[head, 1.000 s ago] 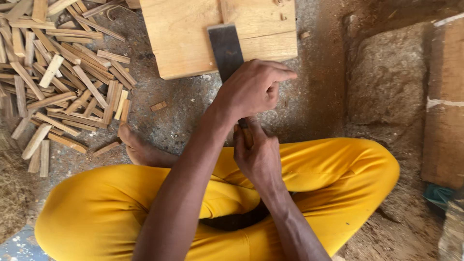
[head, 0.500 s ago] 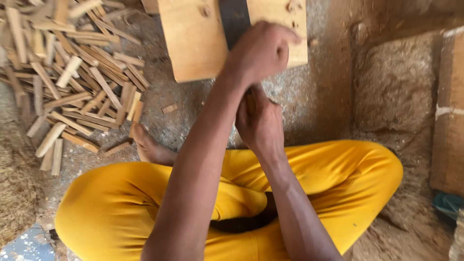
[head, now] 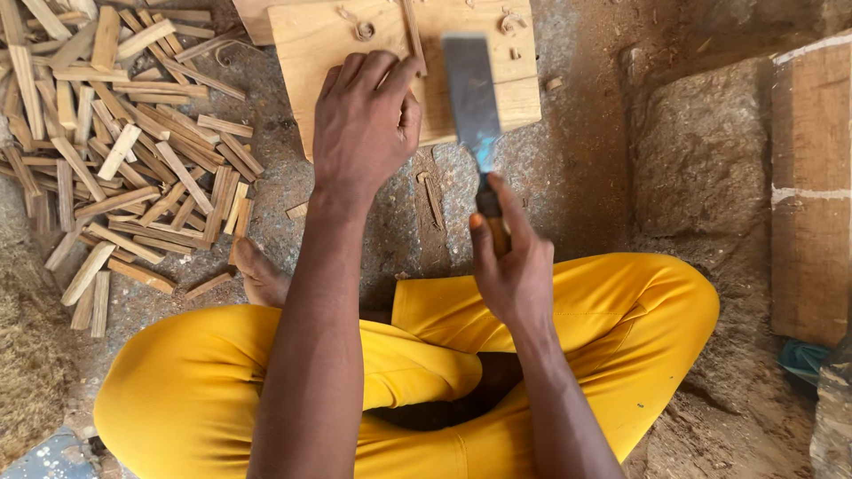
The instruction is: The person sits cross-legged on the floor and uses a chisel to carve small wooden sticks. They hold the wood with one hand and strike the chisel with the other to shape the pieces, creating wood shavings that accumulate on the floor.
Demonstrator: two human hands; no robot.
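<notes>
I sit cross-legged on the ground in yellow trousers. My right hand [head: 510, 266] grips the wooden handle of a broad-bladed cleaver [head: 472, 98], whose blurred flat blade hangs over the right half of a pale wooden block [head: 524, 93]. My left hand [head: 366, 124] rests on the block's left half, its fingers pinching a thin upright wood stick [head: 412, 35] that stands on the block. Small curled shavings lie on the block's top.
A heap of several split wood sticks [head: 115, 160] covers the ground at the left. A rough stone slab [head: 701, 151] and a thick timber plank [head: 812, 186] stand at the right. Loose slivers [head: 432, 195] lie in front of the block. My bare foot [head: 262, 275] shows at left.
My left hand came off the cleaver blade and now holds a stick on the block. My right hand has raised the cleaver over the block. The view shifted down the block.
</notes>
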